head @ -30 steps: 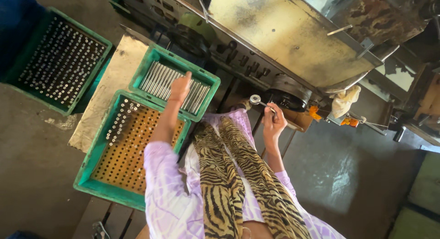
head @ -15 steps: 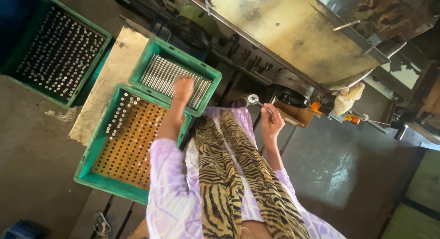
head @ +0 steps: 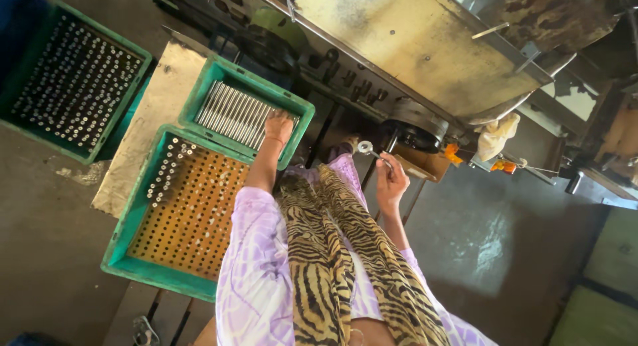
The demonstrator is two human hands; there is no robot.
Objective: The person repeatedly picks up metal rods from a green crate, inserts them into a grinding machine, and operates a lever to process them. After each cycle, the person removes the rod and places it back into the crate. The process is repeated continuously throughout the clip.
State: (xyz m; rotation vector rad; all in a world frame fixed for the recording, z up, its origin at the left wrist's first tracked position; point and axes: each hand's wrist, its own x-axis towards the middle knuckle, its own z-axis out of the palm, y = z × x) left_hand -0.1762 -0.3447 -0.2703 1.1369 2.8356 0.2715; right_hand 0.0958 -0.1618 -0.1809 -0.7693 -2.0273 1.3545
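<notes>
Reaching into the green plastic crate of bright metal rods, the left hand lies palm-down on the rods at the crate's near right corner; its fingers are hidden, so its grip cannot be told. The right hand pinches a thin metal rod with a ring end by the dark round machine opening. Advisable: lift one rod cleanly, without disturbing its neighbours. The rods are slim, silvery, lying parallel.

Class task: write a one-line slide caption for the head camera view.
Left hand reaches into a green crate of metal rods; right hand holds a small metal piece beside the machine.
</notes>
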